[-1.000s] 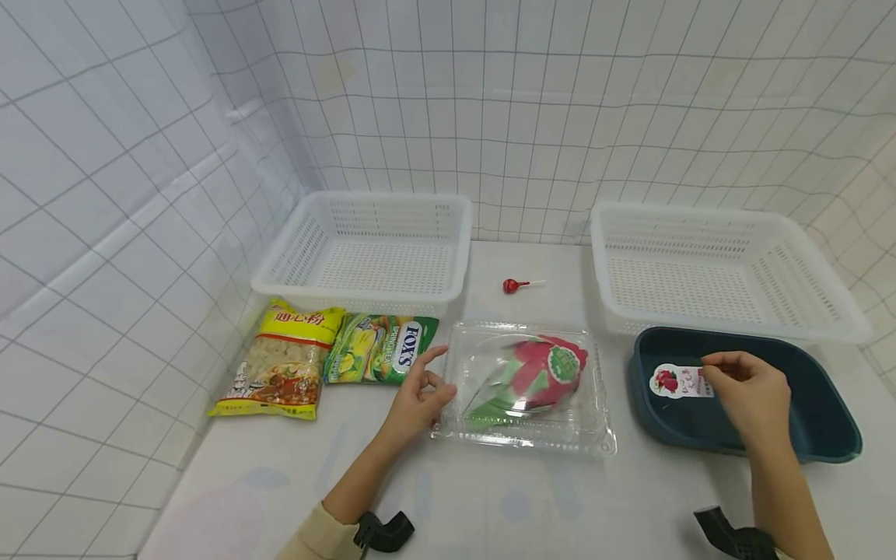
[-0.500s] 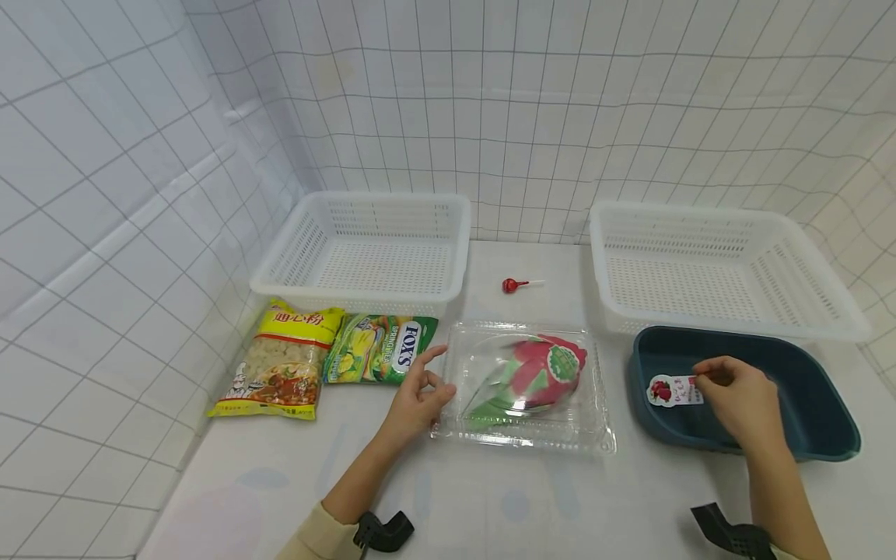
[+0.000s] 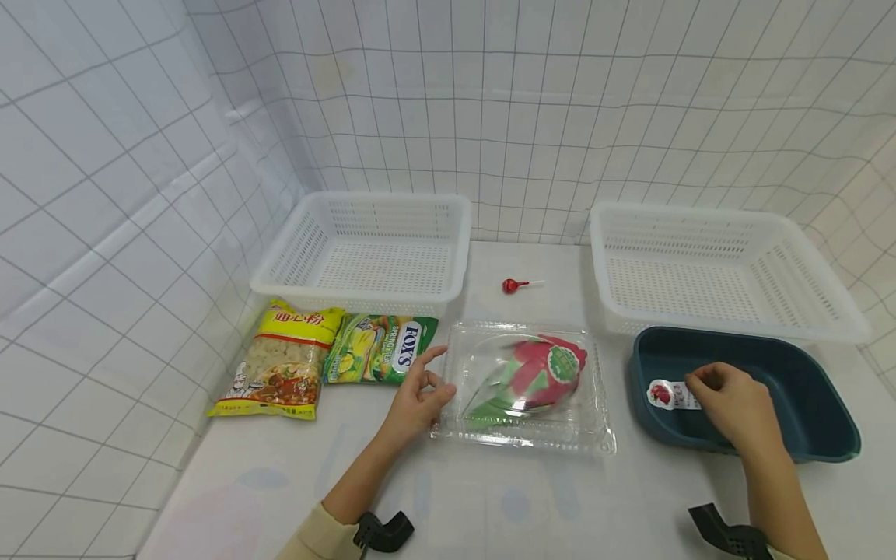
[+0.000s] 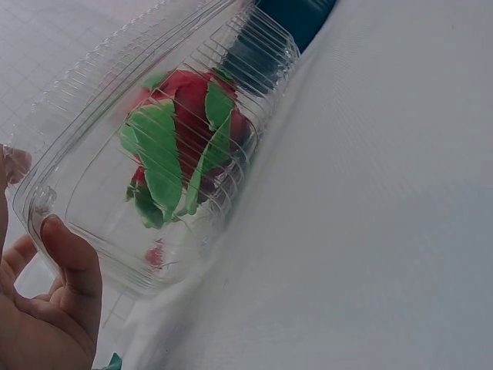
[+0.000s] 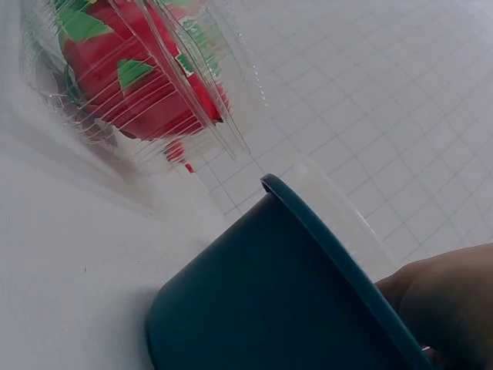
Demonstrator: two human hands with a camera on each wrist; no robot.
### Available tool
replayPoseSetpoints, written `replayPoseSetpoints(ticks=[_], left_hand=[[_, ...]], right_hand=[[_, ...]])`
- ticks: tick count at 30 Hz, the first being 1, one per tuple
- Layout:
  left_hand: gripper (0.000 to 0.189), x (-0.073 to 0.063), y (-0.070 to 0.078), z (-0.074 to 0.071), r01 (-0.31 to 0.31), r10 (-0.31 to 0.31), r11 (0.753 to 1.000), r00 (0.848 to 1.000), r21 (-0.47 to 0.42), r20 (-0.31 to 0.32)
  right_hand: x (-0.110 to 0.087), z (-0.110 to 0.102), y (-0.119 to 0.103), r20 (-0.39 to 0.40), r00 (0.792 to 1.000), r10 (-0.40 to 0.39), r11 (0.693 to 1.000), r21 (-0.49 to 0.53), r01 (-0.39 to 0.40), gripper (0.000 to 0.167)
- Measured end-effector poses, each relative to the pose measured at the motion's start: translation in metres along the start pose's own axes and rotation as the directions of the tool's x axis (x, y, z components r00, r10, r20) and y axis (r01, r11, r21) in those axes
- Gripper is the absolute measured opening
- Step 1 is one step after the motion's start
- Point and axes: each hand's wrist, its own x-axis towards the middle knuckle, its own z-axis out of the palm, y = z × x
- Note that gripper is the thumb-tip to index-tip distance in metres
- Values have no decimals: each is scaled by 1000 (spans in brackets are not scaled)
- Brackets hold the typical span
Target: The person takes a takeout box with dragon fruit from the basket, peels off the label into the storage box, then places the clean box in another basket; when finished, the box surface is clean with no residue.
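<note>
In the head view, my right hand [image 3: 735, 404] is over the dark teal basin [image 3: 815, 389] and pinches the right end of a small white label [image 3: 670, 394] printed with a red fruit. In the right wrist view, the basin's wall hides most of that hand [image 5: 451, 301] and the label. My left hand [image 3: 418, 398] rests at the left edge of a clear plastic clamshell box [image 3: 465, 369], with thumb and index fingertip touching the rim, spread apart. Inside the closed box lies a red and green dragon fruit [image 3: 533, 373] bearing a round green sticker.
Two white perforated baskets [image 3: 364, 299] stand at the back, left and right. A yellow pasta bag [image 3: 280, 365] and a green Fox's candy bag [image 3: 381, 350] lie left of the box. Behind it is a red lollipop [image 3: 511, 286].
My right hand has moved slightly left and toward me within the basin, with the label. The left hand and the box have stayed in place.
</note>
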Motion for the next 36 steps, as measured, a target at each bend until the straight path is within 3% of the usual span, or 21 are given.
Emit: replayPoseSetpoints(ticks=[5,17,26,29,36], left_hand=[[60,1,-3,0,-20,20,1000,1000,-4,-8],[55,2,-10,5,-162,162,986,987,-28,-8],[36,-1,-8,12,-148,153,987,985,64,-85],[30,-1,-9,12,-164,169,984,983,71,-73],[26,-1,-9,10,-173,172,985,985,-22,-14]], right_hand=[[0,0,0,9,1000,-3,1000,-17,3,43],[-1,-1,-1,-29,1000,11,1000,-5,-11,46],[-3,0,-1,-84,995,50,996,71,-44,47],[-4,1,-1,-100,993,61,994,92,-52,47],[-4,-1,-4,-134,988,78,991,118,-62,45]])
